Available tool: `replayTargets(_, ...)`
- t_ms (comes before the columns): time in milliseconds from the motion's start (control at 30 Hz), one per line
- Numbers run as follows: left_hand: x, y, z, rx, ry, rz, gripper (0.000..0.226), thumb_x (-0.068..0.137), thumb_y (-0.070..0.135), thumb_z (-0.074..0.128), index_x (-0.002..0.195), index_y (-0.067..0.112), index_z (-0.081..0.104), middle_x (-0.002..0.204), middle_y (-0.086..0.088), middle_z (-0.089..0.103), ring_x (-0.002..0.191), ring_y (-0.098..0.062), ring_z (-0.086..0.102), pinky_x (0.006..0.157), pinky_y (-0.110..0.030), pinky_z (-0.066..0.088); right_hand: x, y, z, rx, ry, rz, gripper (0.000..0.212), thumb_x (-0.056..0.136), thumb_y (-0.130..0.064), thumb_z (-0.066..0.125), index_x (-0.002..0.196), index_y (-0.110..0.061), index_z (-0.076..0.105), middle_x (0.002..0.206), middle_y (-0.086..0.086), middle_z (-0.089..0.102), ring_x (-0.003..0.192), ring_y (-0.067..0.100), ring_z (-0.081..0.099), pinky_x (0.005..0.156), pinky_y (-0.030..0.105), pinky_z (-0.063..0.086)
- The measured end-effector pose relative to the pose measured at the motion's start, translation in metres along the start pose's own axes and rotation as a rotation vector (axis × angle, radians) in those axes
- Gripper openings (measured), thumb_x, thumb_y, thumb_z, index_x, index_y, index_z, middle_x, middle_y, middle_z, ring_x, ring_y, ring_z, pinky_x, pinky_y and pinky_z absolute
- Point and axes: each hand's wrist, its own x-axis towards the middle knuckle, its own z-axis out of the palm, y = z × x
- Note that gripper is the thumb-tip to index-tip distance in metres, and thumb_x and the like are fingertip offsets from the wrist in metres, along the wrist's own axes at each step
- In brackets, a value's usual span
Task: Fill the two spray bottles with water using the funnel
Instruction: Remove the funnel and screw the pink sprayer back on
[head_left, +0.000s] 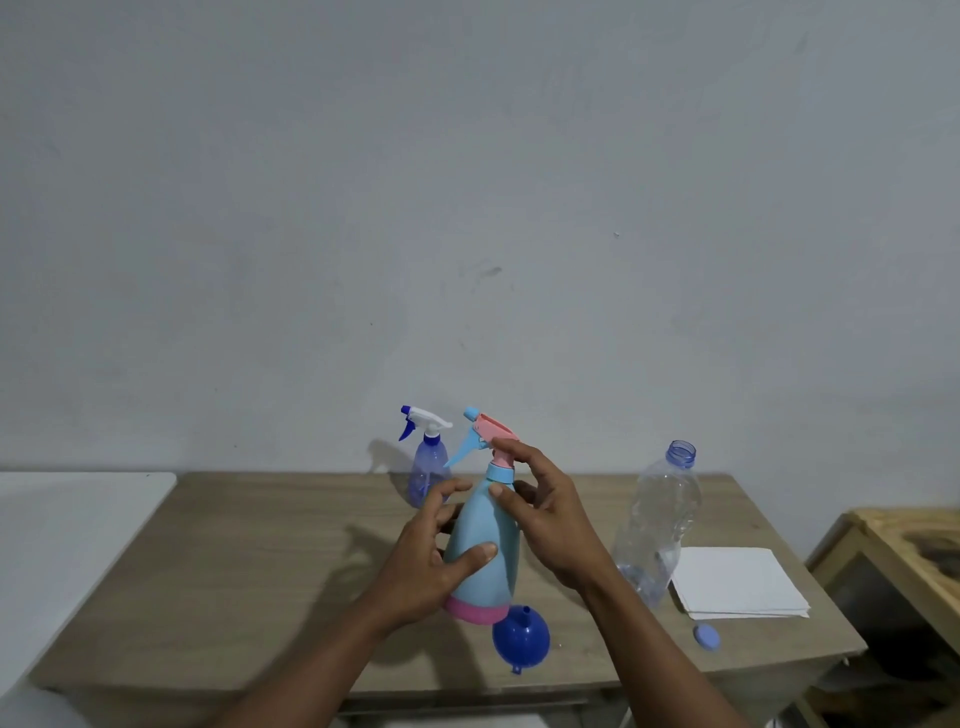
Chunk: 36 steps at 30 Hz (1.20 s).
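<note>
the left hand (441, 553) grips the pale blue sprayer (483, 551) round its body, thumb across the front. the right hand (548, 512) curls round its neck - fingertips on the pink head and blue collar. the sprayer leans a little; whether its pink base touches the table (249, 571) is unclear. the funnel (521, 638) sits spout-up just beside that base. a clear sprayer (428, 478) stands behind. to the right - an uncapped water bottle (657, 525), its cap (706, 637), and paper (737, 582).
</note>
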Motion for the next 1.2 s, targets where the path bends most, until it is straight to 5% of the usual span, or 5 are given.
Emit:
replayTargets(300,0.001,0.009,0.000,-0.128,-0.153,-0.080,0.066,0.075,0.054,0.075,0.127,0.060,0.036,0.141,0.013,0.050,0.120,-0.018,0.061,0.089,-0.047,0.059,0.006,-0.006,-0.011,0.045,-0.020,0.013,0.046,0.092,-0.012,0.070,0.130,-0.036,0.061,0.132,-0.018,0.060,0.100,0.022,0.070,0.087,0.041,0.061)
replayTargets(467,0.001,0.009,-0.008,-0.067,-0.206,-0.003,0.089,0.076,0.032,0.085,0.145,0.044,0.031,0.150,0.015,0.043,0.134,-0.016,0.049,0.102,-0.051,0.051,0.011,-0.010,-0.022,0.131,-0.042,0.044,0.045,0.092,-0.007,0.069,0.130,-0.029,0.062,0.126,-0.017,0.064,0.098,0.031,0.069,0.087,0.045,0.060)
replayTargets(700,-0.003,0.010,-0.004,-0.063,-0.175,0.058,0.086,0.076,0.024,0.086,0.145,0.040,0.038,0.147,0.023,0.046,0.138,-0.008,0.043,0.105,-0.044,0.050,0.015,-0.010,-0.028,0.198,-0.009,0.122,0.027,0.099,-0.017,0.058,0.121,-0.027,0.070,0.124,-0.006,0.070,0.114,0.027,0.067,0.091,0.053,0.058)
replayTargets(1000,-0.005,0.011,0.002,-0.052,-0.148,0.082,0.087,0.073,0.030,0.088,0.146,0.033,0.041,0.148,0.015,0.049,0.137,-0.011,0.047,0.098,-0.035,0.053,0.018,-0.001,-0.020,0.178,0.180,0.022,0.022,0.087,-0.007,0.074,0.104,-0.020,0.076,0.104,0.008,0.074,0.088,0.018,0.062,0.079,0.033,0.057)
replayTargets(1200,-0.007,0.014,0.000,-0.043,-0.139,0.107,0.085,0.073,0.026,0.085,0.146,0.033,0.041,0.146,0.019,0.050,0.136,-0.010,0.047,0.100,-0.036,0.052,0.016,-0.002,-0.028,0.212,0.109,0.061,0.029,0.101,-0.007,0.054,0.119,-0.018,0.073,0.121,0.002,0.073,0.116,0.022,0.066,0.100,0.038,0.053)
